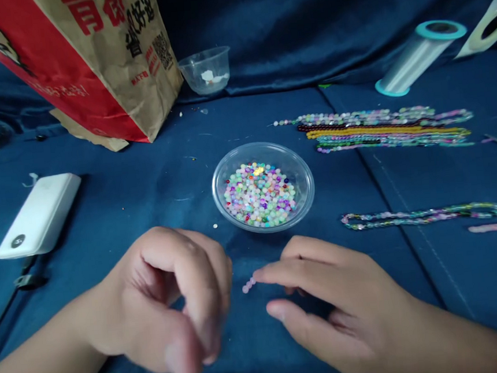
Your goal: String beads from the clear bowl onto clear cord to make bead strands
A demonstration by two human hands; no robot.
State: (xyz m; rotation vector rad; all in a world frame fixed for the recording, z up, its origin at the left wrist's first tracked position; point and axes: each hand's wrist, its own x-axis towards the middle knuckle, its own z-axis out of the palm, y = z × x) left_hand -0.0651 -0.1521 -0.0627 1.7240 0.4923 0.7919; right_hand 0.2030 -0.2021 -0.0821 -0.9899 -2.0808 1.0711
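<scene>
1. We are seeing a short row of lilac beads [248, 286] lying on the tabletop [153, 195], just below the frame's centre.
2. Our right hand [353, 285], lower right, is resting its index fingertip at the row's upper end, its grip standing apart.
3. Our left hand [156, 321], lower left, is curling; blurred, so we cannot tell whether its grip is holding anything.
4. We are judging the beads light, hard, slippery; we are favouring a gentle pinch across their sides.

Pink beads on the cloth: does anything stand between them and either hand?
Nothing visible does. The right hand has its fingers at the upper end of the pink beads; only blue cloth shows between the beads and the left hand.
</scene>
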